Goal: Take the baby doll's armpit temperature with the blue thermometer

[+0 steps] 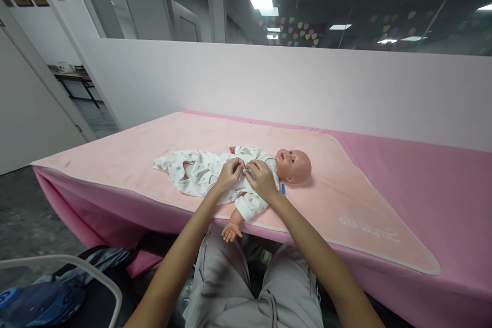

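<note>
A baby doll (299,166) lies on its back, head to the right, wearing a white printed baby outfit (202,164). My left hand (229,173) pinches the cloth at the doll's chest between thumb and fingers. Close beside it, my right hand (261,178) also has its fingers closed on the front of the outfit. The fingertips nearly meet over a small pale spot that is too small to make out. One doll hand (231,230) hangs over the table's near edge. The outfit's lower part lies loose and creased to the left.
A peach mat (346,200) lies on a pink tablecloth (434,184). Something small and blue (283,188) is by the doll's neck. A white wall (269,82) with glass above stands behind the table. At lower left are a chair frame (88,266) and a blue bottle (42,302).
</note>
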### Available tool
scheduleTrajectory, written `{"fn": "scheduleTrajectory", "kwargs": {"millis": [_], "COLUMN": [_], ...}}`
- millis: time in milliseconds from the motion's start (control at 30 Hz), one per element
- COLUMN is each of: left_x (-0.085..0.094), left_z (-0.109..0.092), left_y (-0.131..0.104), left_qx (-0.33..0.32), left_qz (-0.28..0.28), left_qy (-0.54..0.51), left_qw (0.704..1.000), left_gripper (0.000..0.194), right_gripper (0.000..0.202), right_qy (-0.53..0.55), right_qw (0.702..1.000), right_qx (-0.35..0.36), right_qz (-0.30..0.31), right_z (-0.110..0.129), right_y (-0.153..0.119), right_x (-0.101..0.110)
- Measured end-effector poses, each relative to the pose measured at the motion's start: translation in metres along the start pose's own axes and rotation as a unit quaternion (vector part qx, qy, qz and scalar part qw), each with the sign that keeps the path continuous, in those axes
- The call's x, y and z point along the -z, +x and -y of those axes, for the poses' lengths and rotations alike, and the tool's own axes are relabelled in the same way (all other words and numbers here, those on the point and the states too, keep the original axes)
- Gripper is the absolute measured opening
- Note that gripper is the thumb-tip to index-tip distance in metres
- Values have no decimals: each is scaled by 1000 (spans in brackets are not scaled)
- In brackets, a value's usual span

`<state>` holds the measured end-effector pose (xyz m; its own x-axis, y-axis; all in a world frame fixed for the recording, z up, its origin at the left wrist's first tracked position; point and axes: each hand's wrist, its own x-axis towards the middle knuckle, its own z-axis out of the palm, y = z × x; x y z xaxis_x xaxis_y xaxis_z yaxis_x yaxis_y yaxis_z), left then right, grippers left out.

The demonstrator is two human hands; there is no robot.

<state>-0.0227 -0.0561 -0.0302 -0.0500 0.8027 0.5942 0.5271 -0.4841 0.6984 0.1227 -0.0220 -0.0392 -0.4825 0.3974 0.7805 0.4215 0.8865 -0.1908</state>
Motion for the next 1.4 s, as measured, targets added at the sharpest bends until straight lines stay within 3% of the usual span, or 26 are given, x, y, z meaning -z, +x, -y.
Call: {"fn": "scheduleTrajectory", "kwargs": {"millis": [133, 333, 567, 667, 767, 933, 1133, 1300, 1400], "left_x": [-1, -3, -6, -7, -9, -13, -11, -8, -9], "left_z": [3, 5, 7, 10, 11, 8, 1, -4, -3], "left_y": [-1, -3, -9, -11, -11, -13, -17, -19, -19], "left_qx": [-2, 32, -7, -57, -138, -241, -185, -159, -136], "left_qz": [0, -31, -60, -84, -105, -97, -107, -84, -98], "left_qy": [2, -95, -70, 41, 156, 209, 201, 187, 184], "left_qw": [1000, 994, 996, 994, 972, 943, 956, 966, 968], "left_gripper": [8, 13, 13, 6, 6, 13, 11, 24, 19], "right_gripper": [12, 14, 14, 11, 14, 12, 14, 18, 20], "right_qy": [-13, 13, 62, 71, 68, 43, -6, -14, 1], "right_qw": [1000, 998, 993, 988, 987, 991, 995, 995, 996], "right_qx": [-3, -55, -102, -133, -139, -120, -97, -86, -83], "right_qz": [7, -8, -23, -40, -43, -30, -30, -40, -44], "right_z": [1, 1, 1, 1, 0, -2, -3, -3, -3], "right_y": [0, 1, 2, 1, 0, -1, -2, -3, -4], "right_x": [0, -1, -3, -5, -7, -7, -10, -11, -10]}}
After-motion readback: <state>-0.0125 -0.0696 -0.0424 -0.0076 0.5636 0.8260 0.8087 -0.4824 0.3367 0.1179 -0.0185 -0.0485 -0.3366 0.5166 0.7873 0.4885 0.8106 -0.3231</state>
